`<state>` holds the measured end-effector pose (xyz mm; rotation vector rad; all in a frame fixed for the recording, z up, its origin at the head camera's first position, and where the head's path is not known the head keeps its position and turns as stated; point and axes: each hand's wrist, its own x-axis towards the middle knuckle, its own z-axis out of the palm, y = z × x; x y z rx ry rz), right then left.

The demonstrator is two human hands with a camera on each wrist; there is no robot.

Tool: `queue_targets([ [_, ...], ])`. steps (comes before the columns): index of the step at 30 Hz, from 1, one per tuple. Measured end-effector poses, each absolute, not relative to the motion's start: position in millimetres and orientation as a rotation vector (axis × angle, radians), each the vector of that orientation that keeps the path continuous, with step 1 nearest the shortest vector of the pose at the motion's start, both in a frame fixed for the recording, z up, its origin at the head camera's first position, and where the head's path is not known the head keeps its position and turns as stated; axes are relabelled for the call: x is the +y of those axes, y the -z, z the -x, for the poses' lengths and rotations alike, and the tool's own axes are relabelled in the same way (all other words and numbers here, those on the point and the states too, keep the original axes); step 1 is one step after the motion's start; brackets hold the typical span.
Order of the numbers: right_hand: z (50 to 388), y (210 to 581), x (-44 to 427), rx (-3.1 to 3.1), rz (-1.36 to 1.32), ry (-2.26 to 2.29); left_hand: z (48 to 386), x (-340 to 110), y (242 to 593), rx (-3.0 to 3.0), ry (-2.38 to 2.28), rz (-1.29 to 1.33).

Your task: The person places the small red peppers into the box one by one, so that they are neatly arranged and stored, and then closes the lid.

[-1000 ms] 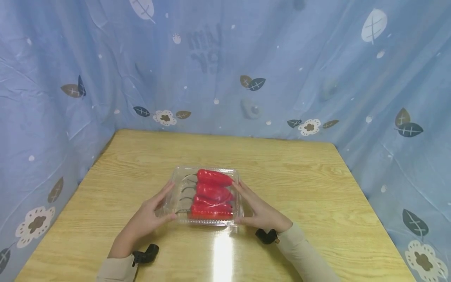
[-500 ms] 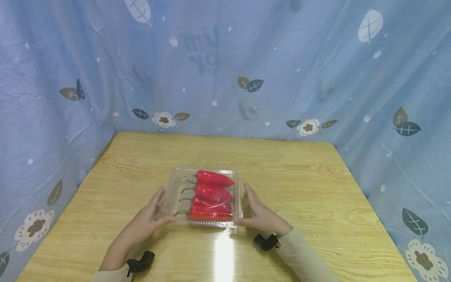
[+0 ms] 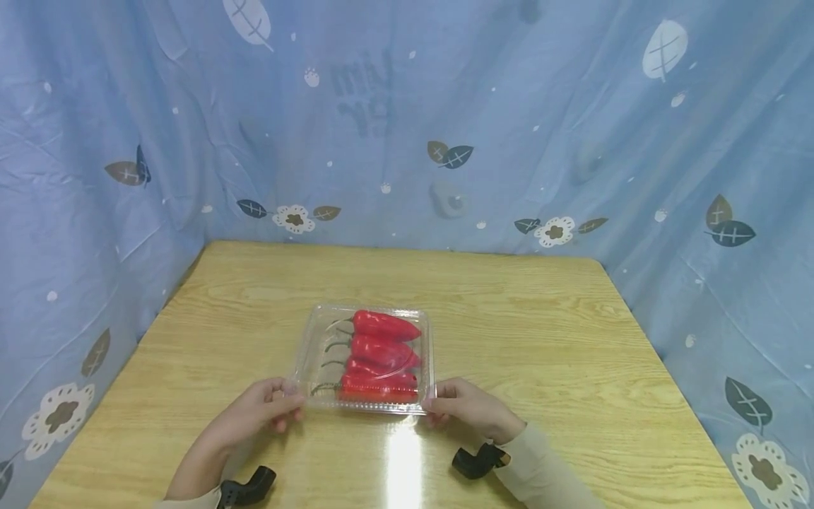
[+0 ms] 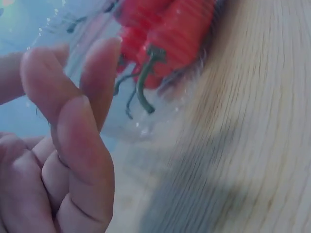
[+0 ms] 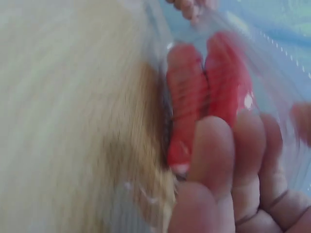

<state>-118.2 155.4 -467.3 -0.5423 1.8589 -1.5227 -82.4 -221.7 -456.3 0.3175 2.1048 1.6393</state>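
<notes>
A clear plastic clamshell box lies on the table with its lid down. Inside it, several long red peppers sit in a row, green stems pointing left. At the box's near left corner, my left hand pinches the rim with thumb and curled fingers; the left wrist view shows these fingers beside a pepper stem. My right hand pinches the near right corner, thumb on top. Its fingers cover part of the box in the blurred right wrist view.
The wood-grain table extends around the box on all sides. A blue leaf-patterned curtain hangs behind it and along both sides. Black wrist mounts are strapped to both wrists. A bright light reflection lies on the table before the box.
Both hands have slid from the box's sides to its near corners, and their spread fingers have curled in there. The box stays in about the same place.
</notes>
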Motion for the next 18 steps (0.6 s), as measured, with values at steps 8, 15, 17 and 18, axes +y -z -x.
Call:
queue_targets([
  [8,115.9,468.8,154.2,1.786,0.456,1.612,80.7,-222.6,459.1,1.965,-1.702,-0.309],
  [15,115.7,466.3,152.4,1.758,0.426,1.639,80.1,-221.5,458.8,1.941,-1.735,-0.236],
  [17,115.3,466.4,152.0,1.757,0.414,1.644,80.3,-221.0,459.1,1.944,-1.736,-0.24],
  [18,115.1,466.7,151.8,1.757,0.412,1.646,80.4,-220.8,459.2,1.947,-1.734,-0.243],
])
